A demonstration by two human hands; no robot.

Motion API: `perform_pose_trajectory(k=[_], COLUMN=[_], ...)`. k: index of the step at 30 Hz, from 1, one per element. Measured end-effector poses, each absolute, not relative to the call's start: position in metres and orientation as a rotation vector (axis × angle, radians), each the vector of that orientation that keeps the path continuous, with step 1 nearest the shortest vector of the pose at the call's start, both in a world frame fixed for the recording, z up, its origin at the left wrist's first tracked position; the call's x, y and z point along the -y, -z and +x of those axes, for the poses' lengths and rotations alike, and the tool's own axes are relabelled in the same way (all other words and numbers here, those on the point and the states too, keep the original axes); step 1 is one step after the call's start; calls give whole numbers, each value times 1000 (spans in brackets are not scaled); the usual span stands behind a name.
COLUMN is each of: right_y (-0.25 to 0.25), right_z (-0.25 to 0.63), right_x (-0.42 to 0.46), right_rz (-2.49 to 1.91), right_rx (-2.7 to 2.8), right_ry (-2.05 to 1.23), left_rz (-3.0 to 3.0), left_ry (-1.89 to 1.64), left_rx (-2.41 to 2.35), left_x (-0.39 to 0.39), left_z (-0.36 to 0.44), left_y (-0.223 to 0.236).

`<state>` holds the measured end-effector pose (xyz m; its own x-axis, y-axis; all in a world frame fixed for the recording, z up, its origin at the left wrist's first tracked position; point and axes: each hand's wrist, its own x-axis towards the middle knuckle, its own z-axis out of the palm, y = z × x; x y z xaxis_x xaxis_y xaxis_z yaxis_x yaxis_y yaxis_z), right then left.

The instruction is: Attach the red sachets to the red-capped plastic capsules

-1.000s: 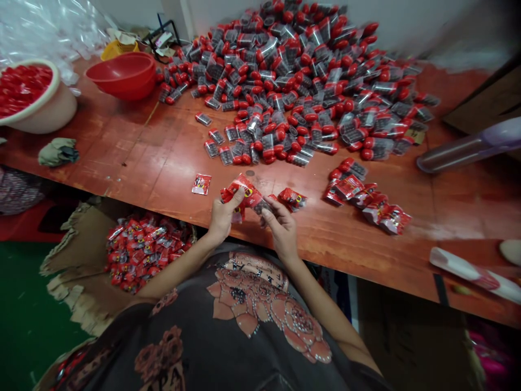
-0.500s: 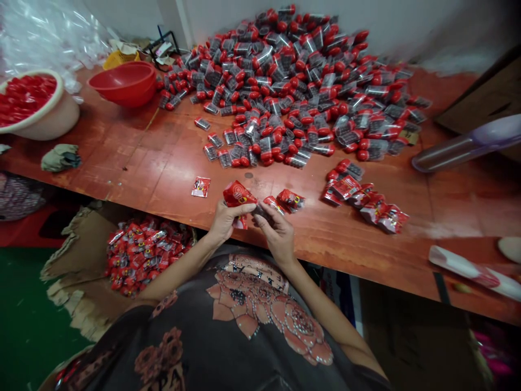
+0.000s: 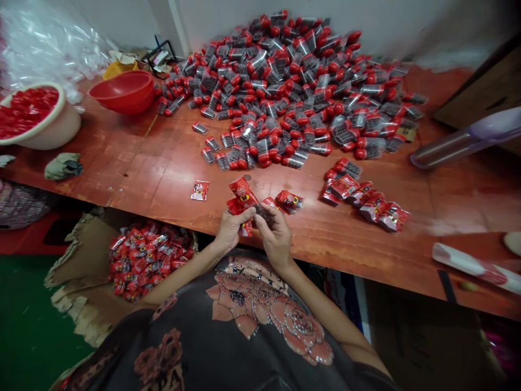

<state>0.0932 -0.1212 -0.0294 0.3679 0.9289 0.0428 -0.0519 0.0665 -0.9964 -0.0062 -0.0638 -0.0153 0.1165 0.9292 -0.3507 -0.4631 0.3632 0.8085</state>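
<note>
My left hand [image 3: 230,228] is closed on red printed sachets [image 3: 243,191], pinching them between thumb and fingers. My right hand [image 3: 277,231] is closed on a small clear tube with dark contents [image 3: 264,212], held against the open end of a sachet. How far the tube sits inside the sachet is hidden by my fingers. Just beyond my right hand lie filled red packets [image 3: 290,200] on the table. A flat red sachet [image 3: 199,190] lies to the left of my hands.
A big heap of red-capped clear tubes [image 3: 280,87] covers the back of the table [image 3: 163,168]. More packets [image 3: 366,201] lie at right. Left stand a red bowl [image 3: 122,92] and a white tub [image 3: 61,122] of red caps. Below, a carton [image 3: 77,255] holds many packets.
The sachet in my left hand has tipped more upright and shifted slightly right. Both hands have come a little lower and stay together.
</note>
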Motion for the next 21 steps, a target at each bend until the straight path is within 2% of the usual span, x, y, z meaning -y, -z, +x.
perform_pose_trajectory(k=[5,17,21], right_y=[29,35,31], right_z=[97,94,104], right_x=[115,112,110], right_rz=[-1191,-1155,-1126], right_rx=[709,455,459], right_ry=[-996,-1030,-1265], left_rz=[535,550,578], left_ry=[-1243,-1245,-1114], left_rx=[-1012,-1074,-968], left_x=[60,68,54], left_z=[-3,6,-5], left_y=[14,11,8])
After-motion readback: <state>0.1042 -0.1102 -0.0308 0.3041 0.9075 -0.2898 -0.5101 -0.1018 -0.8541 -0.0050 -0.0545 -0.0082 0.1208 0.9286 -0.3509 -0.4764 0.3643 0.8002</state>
